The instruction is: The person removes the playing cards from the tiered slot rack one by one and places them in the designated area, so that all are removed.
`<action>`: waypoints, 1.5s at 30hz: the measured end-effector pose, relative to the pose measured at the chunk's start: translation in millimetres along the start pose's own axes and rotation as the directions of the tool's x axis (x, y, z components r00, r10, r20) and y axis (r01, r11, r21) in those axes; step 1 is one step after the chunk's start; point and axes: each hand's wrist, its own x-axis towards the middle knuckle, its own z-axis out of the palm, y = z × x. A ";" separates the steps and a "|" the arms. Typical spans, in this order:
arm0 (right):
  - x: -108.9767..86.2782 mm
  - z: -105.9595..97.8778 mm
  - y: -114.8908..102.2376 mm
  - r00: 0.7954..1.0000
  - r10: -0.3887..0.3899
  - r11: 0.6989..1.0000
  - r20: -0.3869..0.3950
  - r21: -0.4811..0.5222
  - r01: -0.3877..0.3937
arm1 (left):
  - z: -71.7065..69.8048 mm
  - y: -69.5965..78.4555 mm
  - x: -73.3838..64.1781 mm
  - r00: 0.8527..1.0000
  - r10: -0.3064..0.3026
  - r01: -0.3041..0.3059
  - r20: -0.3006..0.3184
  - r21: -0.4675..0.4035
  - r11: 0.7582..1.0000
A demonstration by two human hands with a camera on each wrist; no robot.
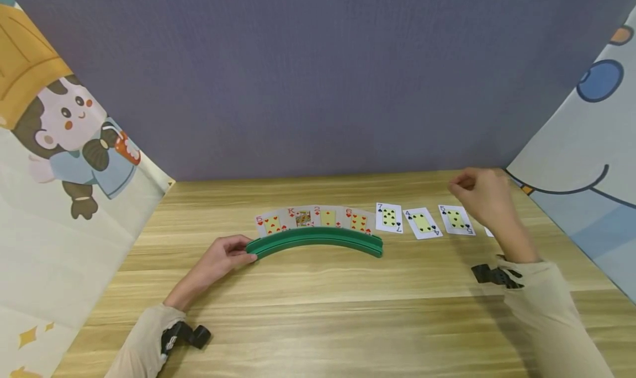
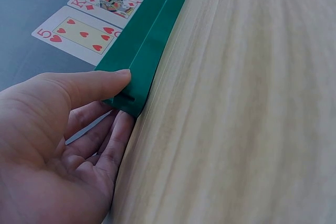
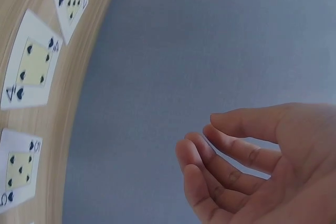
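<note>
Head — hands (image 1: 486, 197) curled (left (image 1: 221, 259) on rack (image 1: 314, 236))

We note open room over the near surface (image 1: 323, 323), between the sleeves (image 1: 551, 312). Green card holder (image 1: 315, 236) and its raised red cards (image 1: 328, 217) bar the middle, left hand (image 1: 224, 256) blocking its left end; flat spade cards (image 1: 422, 223) lie rightward, purple wall (image 1: 323, 91) beyond.

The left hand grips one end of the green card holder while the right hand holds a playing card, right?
Not quite: the right hand holds nothing; the right wrist view shows empty fingers. The left hand does grip one end of the green card holder.
</note>
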 end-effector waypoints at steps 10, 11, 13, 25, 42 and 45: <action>-8.7 15.6 -27.5 0.997 -0.047 0.997 0.064 0.062 0.043 | 0.2 -1.6 0.5 1.000 -0.001 0.001 -0.003 0.001 1.000; -9.8 17.5 -30.7 0.995 -0.054 0.996 0.078 0.074 0.048 | 0.1 -1.6 0.3 1.000 -0.002 0.002 -0.004 0.002 1.000; -11.8 22.0 -37.1 0.992 -0.074 0.993 0.099 0.094 0.065 | 0.0 -1.1 0.2 1.000 -0.005 0.005 -0.006 0.003 1.000; -26.2 54.4 -74.3 0.977 -0.167 0.951 0.134 0.284 0.124 | 0.5 0.0 0.3 1.000 -0.006 0.006 -0.005 -0.001 1.000; -37.4 97.2 -79.0 0.951 -0.259 0.919 0.168 0.347 0.189 | 0.3 2.2 -1.9 1.000 -0.019 0.019 -0.004 -0.008 1.000; -37.4 98.2 -79.3 0.951 -0.261 0.921 0.164 0.337 0.194 | 0.3 2.1 -2.1 1.000 -0.021 0.020 -0.009 -0.010 1.000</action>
